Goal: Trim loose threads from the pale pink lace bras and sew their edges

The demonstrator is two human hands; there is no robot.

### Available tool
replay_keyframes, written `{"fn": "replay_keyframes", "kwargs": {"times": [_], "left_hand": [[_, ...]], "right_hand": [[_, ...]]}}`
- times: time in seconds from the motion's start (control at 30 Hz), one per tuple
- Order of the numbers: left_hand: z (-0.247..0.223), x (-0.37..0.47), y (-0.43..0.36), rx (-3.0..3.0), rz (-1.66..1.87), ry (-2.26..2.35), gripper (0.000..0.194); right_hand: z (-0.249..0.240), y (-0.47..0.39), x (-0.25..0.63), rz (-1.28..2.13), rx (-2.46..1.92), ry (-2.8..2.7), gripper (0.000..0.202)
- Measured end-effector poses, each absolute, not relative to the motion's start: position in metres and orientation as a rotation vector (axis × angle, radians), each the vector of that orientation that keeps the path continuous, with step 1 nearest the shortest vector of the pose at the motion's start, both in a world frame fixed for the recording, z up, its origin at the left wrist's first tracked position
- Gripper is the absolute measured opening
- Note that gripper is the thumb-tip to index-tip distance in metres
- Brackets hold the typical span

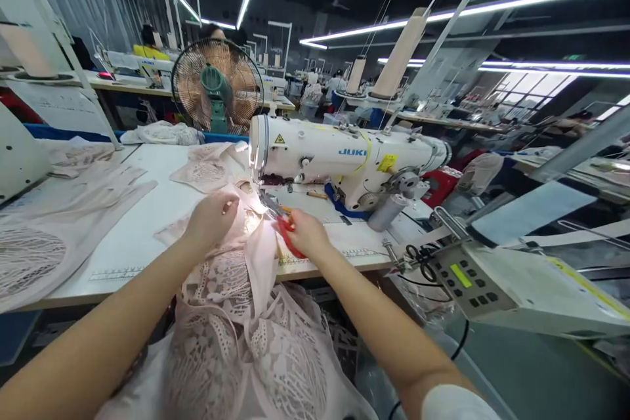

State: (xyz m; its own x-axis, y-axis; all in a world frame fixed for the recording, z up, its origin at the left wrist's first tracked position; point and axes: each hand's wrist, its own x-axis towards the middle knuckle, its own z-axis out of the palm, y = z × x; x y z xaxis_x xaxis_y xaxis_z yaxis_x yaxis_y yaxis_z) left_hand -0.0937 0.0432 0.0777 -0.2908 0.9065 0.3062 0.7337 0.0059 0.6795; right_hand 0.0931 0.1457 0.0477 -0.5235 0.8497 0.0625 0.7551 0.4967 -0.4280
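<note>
My right hand (306,233) grips red-handled scissors (290,236), their blades pointing left toward the needle area of a white sewing machine (319,151). Pale pink lace fabric (236,289), shaped like a bra garment, hangs over the table's front edge and into my lap. At the fabric's upper end, my left hand (212,220) is closed on the pink cloth, left of the needle. The machine's lamp brightly lights the cloth between both hands. Where the blades meet the fabric is too bright and small to make out.
More pink lace pieces (39,249) lie on the table's left. A green fan (216,85) stands behind the table. On the right are a grey thread spool (388,212) and a control box (472,282). Thread cones (401,56) rise behind the machine.
</note>
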Motion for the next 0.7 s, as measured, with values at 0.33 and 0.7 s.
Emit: {"fn": "replay_keyframes", "kwargs": {"times": [0.33,0.7], "left_hand": [[0.032,-0.127,0.091,1.576,0.327,2.583,0.043],[0.059,-0.114,-0.024,1.663,-0.055,2.509,0.034]], "right_hand": [[0.046,0.164,0.024,0.817,-1.192,-2.457,0.01],[0.075,0.048,0.121,1.621,-0.476,-2.112,0.029]]}}
